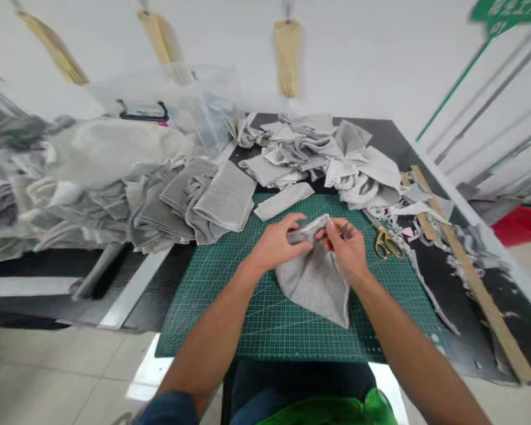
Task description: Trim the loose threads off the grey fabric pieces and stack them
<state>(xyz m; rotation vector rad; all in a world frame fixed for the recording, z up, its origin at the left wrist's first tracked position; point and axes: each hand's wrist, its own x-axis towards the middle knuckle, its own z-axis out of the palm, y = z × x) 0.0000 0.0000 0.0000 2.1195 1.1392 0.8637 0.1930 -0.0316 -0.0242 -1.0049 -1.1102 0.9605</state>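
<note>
Toward the near edge of the table (383,131), left hand (279,243) and right hand (346,245) pinch gray cloth (314,280), closed on its upper edge, likely keeping it aligned.

The black table (153,295) bears heaped cloths (307,144), a wooden strip (472,274) — and a green mat (212,295) beneath grey cloth (312,283).
</note>
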